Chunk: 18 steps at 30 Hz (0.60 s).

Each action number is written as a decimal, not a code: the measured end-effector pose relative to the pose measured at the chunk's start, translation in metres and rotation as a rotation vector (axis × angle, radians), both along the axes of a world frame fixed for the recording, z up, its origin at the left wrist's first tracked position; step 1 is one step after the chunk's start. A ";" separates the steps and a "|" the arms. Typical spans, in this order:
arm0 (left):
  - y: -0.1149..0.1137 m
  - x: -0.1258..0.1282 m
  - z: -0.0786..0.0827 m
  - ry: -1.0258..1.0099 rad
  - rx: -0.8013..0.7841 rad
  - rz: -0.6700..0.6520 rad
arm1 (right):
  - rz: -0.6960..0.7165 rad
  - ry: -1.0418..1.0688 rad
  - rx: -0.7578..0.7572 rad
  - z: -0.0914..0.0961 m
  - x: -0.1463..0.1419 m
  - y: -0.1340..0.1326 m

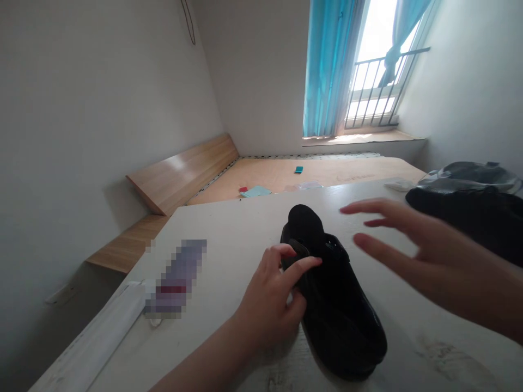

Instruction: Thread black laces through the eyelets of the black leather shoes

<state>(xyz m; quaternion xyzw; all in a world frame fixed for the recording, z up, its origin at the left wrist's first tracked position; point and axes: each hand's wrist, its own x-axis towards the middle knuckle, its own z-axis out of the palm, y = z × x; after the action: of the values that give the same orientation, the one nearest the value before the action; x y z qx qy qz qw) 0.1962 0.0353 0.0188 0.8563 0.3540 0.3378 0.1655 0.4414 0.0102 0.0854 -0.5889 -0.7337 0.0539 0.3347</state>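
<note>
A black shoe rests on the white table, its opening facing up and its tongue raised at the far end. My left hand grips the shoe's left side near the tongue, thumb outside and fingers curled over the edge. To the right, my right hand hovers apart from the shoe with its fingers spread and nothing in them. It is slightly blurred.
A dark item and a clear plastic bag lie at the right. On the left are a pixelated purple object and a white roll or sheet. Beyond the white table is a wooden bed board.
</note>
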 end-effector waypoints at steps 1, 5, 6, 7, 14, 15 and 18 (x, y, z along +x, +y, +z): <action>-0.001 0.000 -0.001 0.051 0.060 0.005 | 0.049 -0.062 -0.057 0.003 -0.012 0.010; 0.002 -0.002 -0.002 0.110 0.233 0.050 | 0.138 -0.254 -0.148 -0.006 -0.044 0.040; 0.003 -0.002 -0.002 0.108 0.267 0.050 | 0.145 -0.248 -0.144 -0.007 -0.047 0.044; 0.004 -0.003 -0.001 0.106 0.297 0.046 | 0.157 -0.198 -0.146 -0.007 -0.049 0.048; 0.008 -0.005 0.001 -0.003 0.289 0.090 | 0.270 1.148 -0.230 0.039 -0.023 0.053; 0.008 -0.005 0.001 -0.019 0.288 0.094 | 0.275 1.267 -0.282 0.043 -0.016 0.053; 0.009 -0.005 0.004 -0.042 0.325 0.088 | 0.158 1.418 -0.496 0.038 0.004 0.051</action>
<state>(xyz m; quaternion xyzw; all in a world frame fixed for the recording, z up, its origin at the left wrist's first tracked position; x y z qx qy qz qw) 0.1916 0.0443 0.0224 0.8482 0.3283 0.4152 0.0173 0.4455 0.0611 0.1235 -0.4167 -0.3490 0.6074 0.5793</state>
